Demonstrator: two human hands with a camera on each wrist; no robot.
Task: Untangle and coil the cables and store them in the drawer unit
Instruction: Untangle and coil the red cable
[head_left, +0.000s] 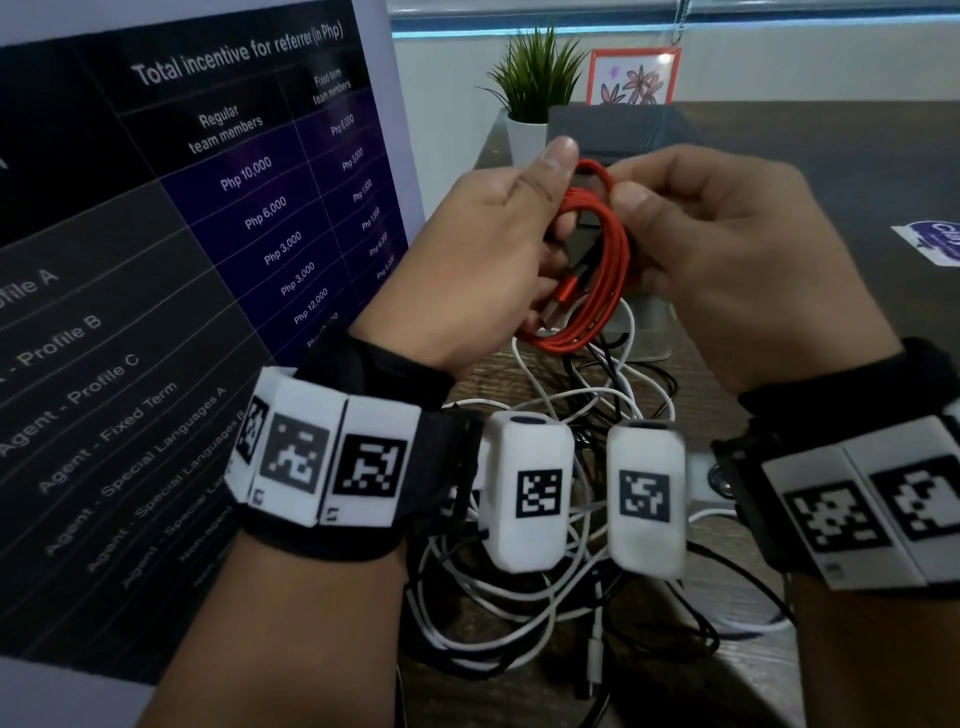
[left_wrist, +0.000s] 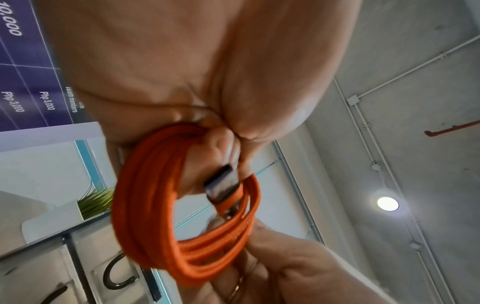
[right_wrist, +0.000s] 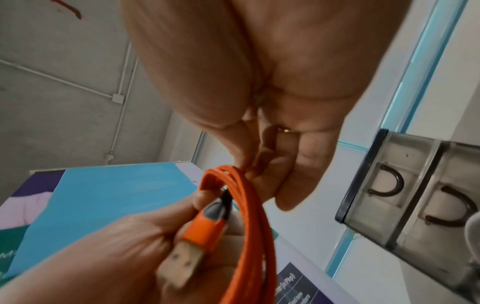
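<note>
An orange braided cable (head_left: 592, 280) is wound into a loose coil and held up above the table between both hands. My left hand (head_left: 563, 197) grips the coil's left side, thumb up, and pinches the orange USB plug (right_wrist: 194, 232) against it. In the left wrist view the coil (left_wrist: 145, 205) hangs from the curled fingers, with the plug's metal end (left_wrist: 221, 185) beside them. My right hand (head_left: 631, 228) pinches the strands at the coil's top (right_wrist: 233, 174). The grey drawer unit (head_left: 623, 130) stands right behind the hands, its drawers (right_wrist: 415, 205) closed.
A tangle of white and black cables (head_left: 571, 597) lies on the wooden table under my wrists. A large poster (head_left: 182, 260) stands close on the left. A potted plant (head_left: 535, 78) and a framed picture (head_left: 634, 78) sit behind the unit; a sticker (head_left: 935, 241) lies at right.
</note>
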